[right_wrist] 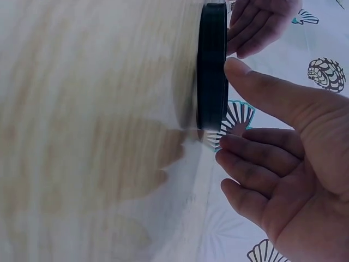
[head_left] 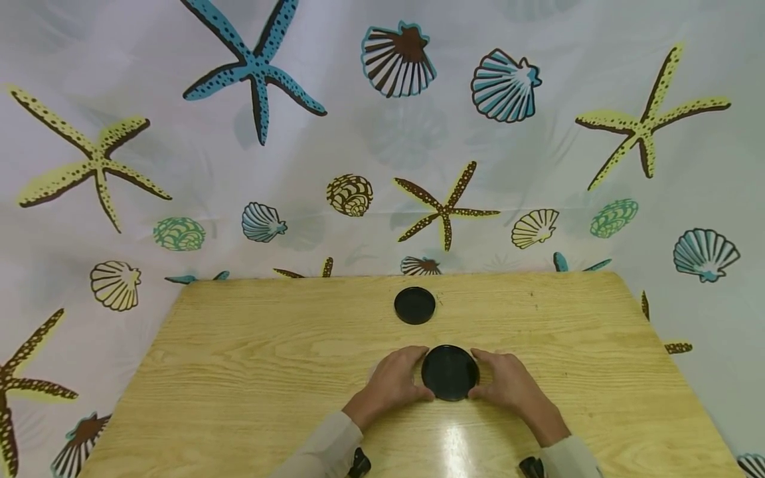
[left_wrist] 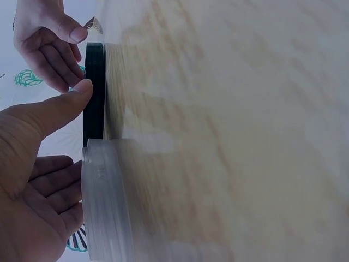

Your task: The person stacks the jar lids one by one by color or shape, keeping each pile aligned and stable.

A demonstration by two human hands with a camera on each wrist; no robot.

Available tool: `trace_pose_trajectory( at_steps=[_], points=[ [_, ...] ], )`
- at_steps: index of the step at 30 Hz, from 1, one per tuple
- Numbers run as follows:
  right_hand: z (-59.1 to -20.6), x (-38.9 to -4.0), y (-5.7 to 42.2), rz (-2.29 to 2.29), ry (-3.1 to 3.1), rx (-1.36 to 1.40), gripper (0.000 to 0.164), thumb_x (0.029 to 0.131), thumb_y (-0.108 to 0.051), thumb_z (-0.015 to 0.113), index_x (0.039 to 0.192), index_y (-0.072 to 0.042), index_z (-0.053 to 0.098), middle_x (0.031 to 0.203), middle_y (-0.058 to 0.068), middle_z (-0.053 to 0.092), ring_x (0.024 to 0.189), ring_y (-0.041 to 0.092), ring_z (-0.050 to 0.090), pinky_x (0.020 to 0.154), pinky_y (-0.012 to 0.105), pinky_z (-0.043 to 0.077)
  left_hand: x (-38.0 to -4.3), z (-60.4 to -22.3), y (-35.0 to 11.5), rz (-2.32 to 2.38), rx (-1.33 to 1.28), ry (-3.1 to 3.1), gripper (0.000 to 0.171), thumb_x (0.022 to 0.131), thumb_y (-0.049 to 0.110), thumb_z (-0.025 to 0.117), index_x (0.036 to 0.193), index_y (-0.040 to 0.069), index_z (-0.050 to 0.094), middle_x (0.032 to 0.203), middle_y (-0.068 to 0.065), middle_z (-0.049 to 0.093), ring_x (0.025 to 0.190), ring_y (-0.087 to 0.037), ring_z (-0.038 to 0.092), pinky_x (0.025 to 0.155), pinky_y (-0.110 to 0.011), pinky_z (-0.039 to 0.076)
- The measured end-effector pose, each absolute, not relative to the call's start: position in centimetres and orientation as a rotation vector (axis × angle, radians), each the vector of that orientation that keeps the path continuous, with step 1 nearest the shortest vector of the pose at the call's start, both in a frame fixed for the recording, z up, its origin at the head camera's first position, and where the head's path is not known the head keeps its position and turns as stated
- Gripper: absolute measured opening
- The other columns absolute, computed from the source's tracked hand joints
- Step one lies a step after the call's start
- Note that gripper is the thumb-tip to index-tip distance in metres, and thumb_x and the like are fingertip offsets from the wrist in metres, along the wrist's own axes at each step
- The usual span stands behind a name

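A black round lid (head_left: 450, 373) with a low raised rim lies flat on the wooden table between my hands. My left hand (head_left: 396, 380) holds its left edge, thumb at the near side and fingers toward the far side. From the opposite edge my right hand (head_left: 508, 384) grips it the same way. Each thumb touches the rim in the wrist views. Beside the left hand, a clear plastic round piece (left_wrist: 106, 202) stands in the left wrist view; in the head view that hand mostly hides it.
A second, smaller-looking black round lid (head_left: 415, 305) lies near the table's back edge, beyond the hands. The wooden table (head_left: 257, 358) ends at a pale cloth (head_left: 358, 139) printed with shells and starfish, which hangs behind it and at both sides.
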State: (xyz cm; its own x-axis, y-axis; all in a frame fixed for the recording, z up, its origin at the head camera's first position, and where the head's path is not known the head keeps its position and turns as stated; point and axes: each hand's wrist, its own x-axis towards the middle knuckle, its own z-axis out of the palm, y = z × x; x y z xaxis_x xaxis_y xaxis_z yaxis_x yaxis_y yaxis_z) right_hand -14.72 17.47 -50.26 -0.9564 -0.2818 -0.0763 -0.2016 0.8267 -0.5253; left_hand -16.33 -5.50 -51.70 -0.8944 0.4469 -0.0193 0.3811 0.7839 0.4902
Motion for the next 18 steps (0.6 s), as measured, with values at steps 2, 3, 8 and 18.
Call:
trace_pose_trajectory(
  at_steps=[2,3,8,18],
  points=[
    [-50.1,-14.7,17.6,-0.795,2.859,-0.393,0.075,0.066,-0.026,0.086,0.131,-0.004,0.056,0.125,0.015,0.063,0.111,0.034,0.061,0.093,0.048,0.050,-16.3,-51.6,-5.6,0.730,0.653,2.844,0.082,0.067,0.040,0.085,0.134,0.008,0.052,0.134,-0.007,0.057,0.123,-0.023,0.055,0.102,-0.039,0.046],
    [-50.0,-14.7,17.6,-0.791,2.860,-0.401,0.075,0.067,-0.027,0.086,0.132,-0.004,0.056,0.125,0.016,0.063,0.111,0.034,0.061,0.093,0.048,0.050,-16.3,-51.6,-5.7,0.727,0.650,2.847,0.082,0.067,0.040,0.085,0.135,0.008,0.052,0.135,-0.007,0.056,0.124,-0.023,0.054,0.102,-0.039,0.046],
    [-49.6,-15.0,17.7,-0.803,2.852,-0.406,0.074,0.069,-0.026,0.085,0.133,-0.004,0.055,0.126,0.015,0.062,0.111,0.033,0.061,0.092,0.048,0.051,-16.5,-51.2,-6.0,0.767,0.636,2.860,0.083,0.067,0.039,0.085,0.136,0.008,0.051,0.136,-0.007,0.056,0.125,-0.024,0.053,0.103,-0.039,0.046],
    [-49.1,-15.6,17.5,-0.826,2.857,-0.428,0.071,0.072,-0.027,0.083,0.132,-0.004,0.055,0.128,0.015,0.061,0.113,0.034,0.060,0.093,0.048,0.051,-17.1,-50.5,-6.6,0.889,0.570,2.810,0.082,0.066,0.034,0.086,0.136,0.009,0.051,0.136,-0.008,0.055,0.123,-0.027,0.054,0.100,-0.043,0.047]
  ],
)
